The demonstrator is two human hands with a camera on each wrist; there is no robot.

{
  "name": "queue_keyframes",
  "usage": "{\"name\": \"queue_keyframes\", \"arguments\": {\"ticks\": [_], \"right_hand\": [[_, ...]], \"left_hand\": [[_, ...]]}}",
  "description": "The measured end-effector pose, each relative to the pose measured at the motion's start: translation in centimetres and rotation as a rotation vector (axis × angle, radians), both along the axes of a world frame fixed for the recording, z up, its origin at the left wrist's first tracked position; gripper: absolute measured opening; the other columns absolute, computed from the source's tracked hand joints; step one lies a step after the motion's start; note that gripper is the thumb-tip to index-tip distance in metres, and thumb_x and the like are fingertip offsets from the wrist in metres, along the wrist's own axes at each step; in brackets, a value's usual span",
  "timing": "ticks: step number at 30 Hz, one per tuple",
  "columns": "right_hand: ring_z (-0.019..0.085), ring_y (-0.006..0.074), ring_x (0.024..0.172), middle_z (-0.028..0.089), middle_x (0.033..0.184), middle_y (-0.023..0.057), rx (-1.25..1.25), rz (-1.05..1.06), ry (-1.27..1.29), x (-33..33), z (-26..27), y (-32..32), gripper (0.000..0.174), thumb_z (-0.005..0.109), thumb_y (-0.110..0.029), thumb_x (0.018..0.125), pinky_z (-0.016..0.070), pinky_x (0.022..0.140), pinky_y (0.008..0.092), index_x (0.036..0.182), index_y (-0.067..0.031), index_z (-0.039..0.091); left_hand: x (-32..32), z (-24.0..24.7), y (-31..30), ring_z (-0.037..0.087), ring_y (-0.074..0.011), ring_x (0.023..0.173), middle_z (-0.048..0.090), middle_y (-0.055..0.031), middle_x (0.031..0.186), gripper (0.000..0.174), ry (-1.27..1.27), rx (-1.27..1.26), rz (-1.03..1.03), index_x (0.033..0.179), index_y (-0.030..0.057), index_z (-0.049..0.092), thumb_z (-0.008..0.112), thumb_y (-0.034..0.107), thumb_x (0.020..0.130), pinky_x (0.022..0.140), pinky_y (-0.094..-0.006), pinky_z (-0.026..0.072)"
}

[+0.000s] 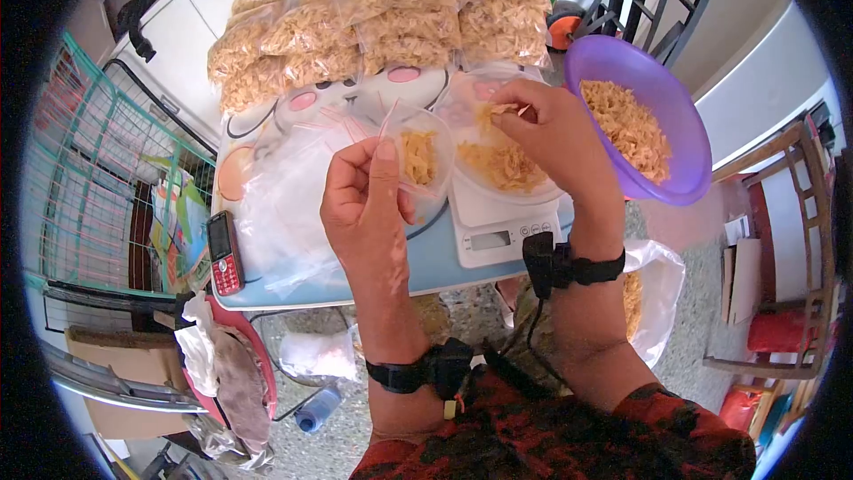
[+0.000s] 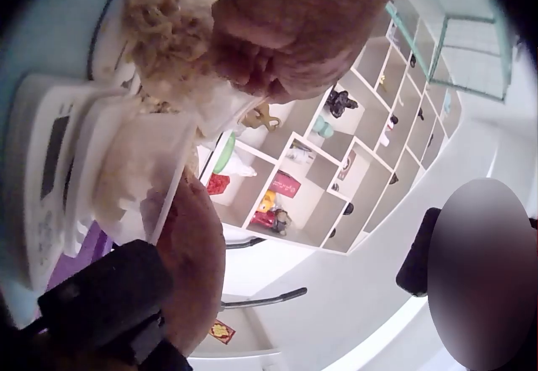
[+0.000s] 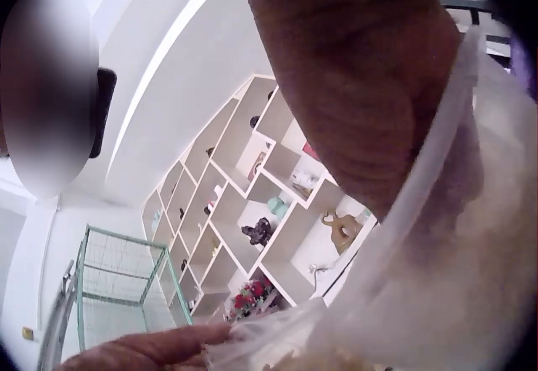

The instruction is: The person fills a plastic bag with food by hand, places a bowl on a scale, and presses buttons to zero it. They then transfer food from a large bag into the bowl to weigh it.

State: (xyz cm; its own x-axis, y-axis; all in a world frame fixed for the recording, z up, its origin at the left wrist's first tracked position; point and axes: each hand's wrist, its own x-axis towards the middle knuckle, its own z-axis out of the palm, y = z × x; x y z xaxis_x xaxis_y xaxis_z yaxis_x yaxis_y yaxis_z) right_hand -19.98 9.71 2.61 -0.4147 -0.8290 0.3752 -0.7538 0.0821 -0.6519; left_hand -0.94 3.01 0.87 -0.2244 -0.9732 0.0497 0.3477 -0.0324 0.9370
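Left hand (image 1: 366, 185) pinching one bag (image 1: 443, 153), right hand (image 1: 558, 132) pinching shreds (image 1: 504, 109), one white scale (image 1: 469, 253)

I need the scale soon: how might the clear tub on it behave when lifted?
The tub looks thin-walled, so probably light. Its rim looks smooth and unbuckled, suggesting some stiffness. Its loose shreds might spill from the open top if tilted.

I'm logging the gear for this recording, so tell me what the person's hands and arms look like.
The left hand and right hand are ungloved, with bare forearms. Each wrist wears a black strap carrying a dark, boxy unit; a thin black cable runs down by the right one. The sleeves are red and black, in a blotchy, camouflage-like pattern.
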Motion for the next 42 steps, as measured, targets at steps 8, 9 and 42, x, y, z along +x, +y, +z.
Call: {"name": "queue_keyframes", "arguments": {"ticks": [8,9,42], "right_hand": [[0.059,0.0064,0.064,0.062,0.078,0.0002,0.037,0.105,-0.654,0.1,2.1,0.9,0.021,0.068,-0.013,0.088,0.0474,0.055,0.0206,0.106,-0.0035,0.064],[0.060,0.0071,0.065,0.062,0.078,0.0004,-0.003,0.108,-0.719,0.1,2.0,0.8,0.021,0.068,-0.012,0.089,0.0492,0.055,0.0209,0.107,-0.0032,0.063],[0.066,0.0226,0.080,0.066,0.095,0.0148,-0.092,0.088,0.002,7.4,1.2,-1.6,0.023,0.064,-0.004,0.084,0.0522,0.070,0.0307,0.106,0.0000,0.062]], "left_hand": [[0.2,-0.1,0.0,0.052,-0.0072,0.052,0.060,-0.0031,0.074,0.019,0.134,0.076,-0.058,0.100,0.0000,0.059,0.064,0.018,0.094,0.046,-0.0213,0.0434],[0.2,-0.1,0.0,0.052,-0.0076,0.053,0.059,-0.0031,0.074,0.019,0.147,0.086,-0.070,0.100,0.0000,0.059,0.063,0.018,0.094,0.047,-0.0218,0.0445],[-0.4,-0.6,0.3,0.052,-0.0056,0.061,0.058,-0.0017,0.078,0.022,0.274,0.062,-0.073,0.114,0.0001,0.057,0.060,0.013,0.096,0.052,-0.0205,0.0459]]}}
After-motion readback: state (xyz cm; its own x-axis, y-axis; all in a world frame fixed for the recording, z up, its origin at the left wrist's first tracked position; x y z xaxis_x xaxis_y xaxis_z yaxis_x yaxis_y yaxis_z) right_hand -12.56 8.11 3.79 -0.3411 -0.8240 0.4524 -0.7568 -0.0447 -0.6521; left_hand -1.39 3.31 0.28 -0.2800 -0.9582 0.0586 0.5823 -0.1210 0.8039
